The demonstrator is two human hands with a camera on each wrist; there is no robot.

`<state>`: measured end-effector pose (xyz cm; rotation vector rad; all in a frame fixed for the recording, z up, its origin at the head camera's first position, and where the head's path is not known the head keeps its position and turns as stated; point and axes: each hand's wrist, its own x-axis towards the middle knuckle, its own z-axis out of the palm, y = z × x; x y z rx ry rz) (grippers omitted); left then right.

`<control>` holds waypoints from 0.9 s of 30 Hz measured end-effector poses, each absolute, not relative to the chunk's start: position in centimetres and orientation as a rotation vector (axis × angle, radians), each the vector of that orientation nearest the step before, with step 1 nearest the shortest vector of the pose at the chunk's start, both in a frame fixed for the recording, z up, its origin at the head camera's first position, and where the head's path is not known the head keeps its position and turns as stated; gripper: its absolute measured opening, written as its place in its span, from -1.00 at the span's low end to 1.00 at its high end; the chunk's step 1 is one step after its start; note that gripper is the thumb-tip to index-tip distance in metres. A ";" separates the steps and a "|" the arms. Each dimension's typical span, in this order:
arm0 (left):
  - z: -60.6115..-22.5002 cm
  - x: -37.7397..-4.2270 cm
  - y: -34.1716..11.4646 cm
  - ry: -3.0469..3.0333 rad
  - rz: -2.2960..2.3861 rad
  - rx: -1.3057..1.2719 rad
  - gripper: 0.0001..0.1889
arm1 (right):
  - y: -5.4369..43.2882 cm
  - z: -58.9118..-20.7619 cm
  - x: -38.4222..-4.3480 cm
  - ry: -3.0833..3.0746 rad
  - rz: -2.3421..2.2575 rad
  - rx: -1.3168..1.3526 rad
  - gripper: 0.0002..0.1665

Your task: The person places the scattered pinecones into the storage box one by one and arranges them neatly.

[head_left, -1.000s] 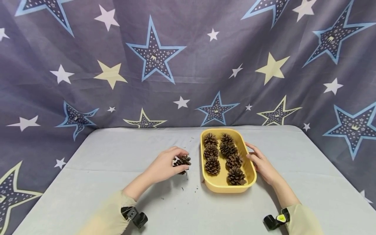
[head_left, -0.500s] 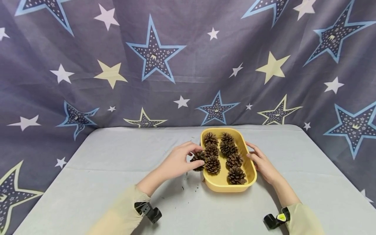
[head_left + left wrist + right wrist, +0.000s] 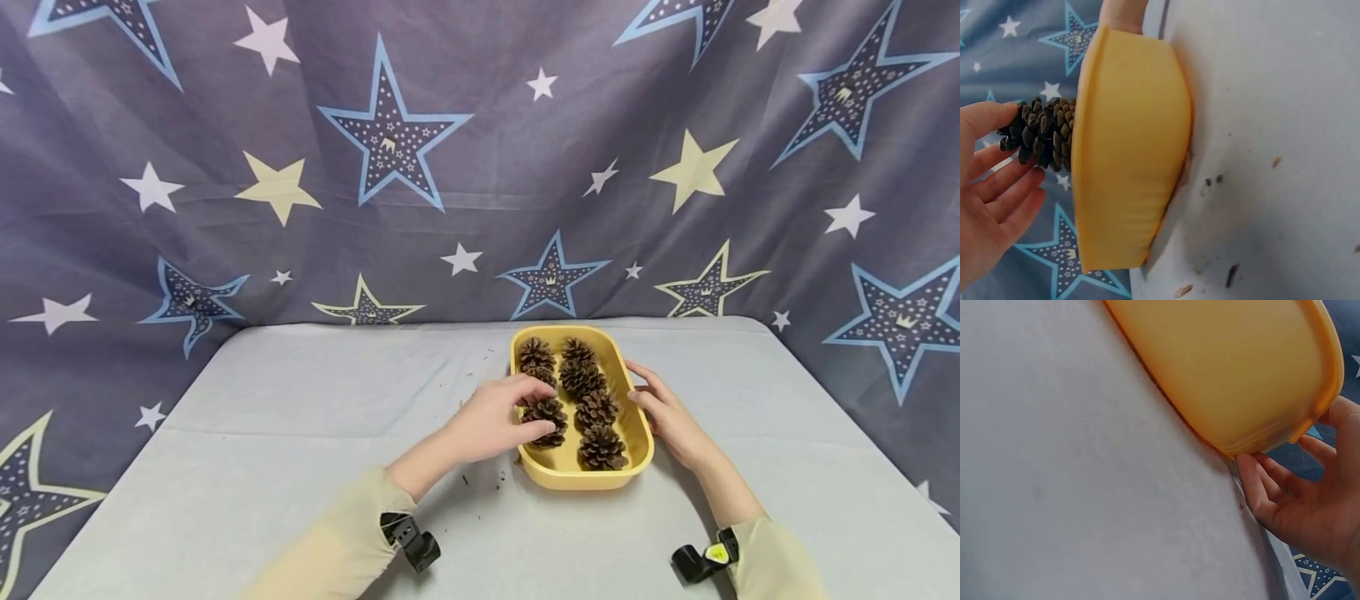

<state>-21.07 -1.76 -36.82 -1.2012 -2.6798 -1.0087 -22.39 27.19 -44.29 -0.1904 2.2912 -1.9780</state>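
A yellow plastic bin (image 3: 573, 481) stands on the table with several brown pine cones in it, ranged along its two long sides. Over its left front part, my left hand (image 3: 491, 419) holds a pine cone (image 3: 1035, 131) between thumb and fingers. From the head camera, that cone overlaps the cones of the left row, so whether it touches them is hard to tell. At the bin's right side, my right hand (image 3: 671, 421) grips the wall. The right wrist view shows its fingers (image 3: 1254, 481) against the lower outside, while part of the hand is hidden behind the rim.
Small dark scraps (image 3: 501, 477) lie on the grey table cover (image 3: 300, 475), left of the bin and in front of it. A star-patterned cloth (image 3: 450, 233) hangs behind the table. Each wrist wears a black camera (image 3: 411, 542).
My left hand has carried the pine cone rightward from the table over the bin's left rim, to above the left row. The right hand and the bin have stayed in place.
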 end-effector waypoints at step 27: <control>-37.9 -20.8 -0.2 -2.864 -0.560 -1.328 -0.64 | 27.1 -44.2 -22.4 2.302 -1.960 -0.177 -0.35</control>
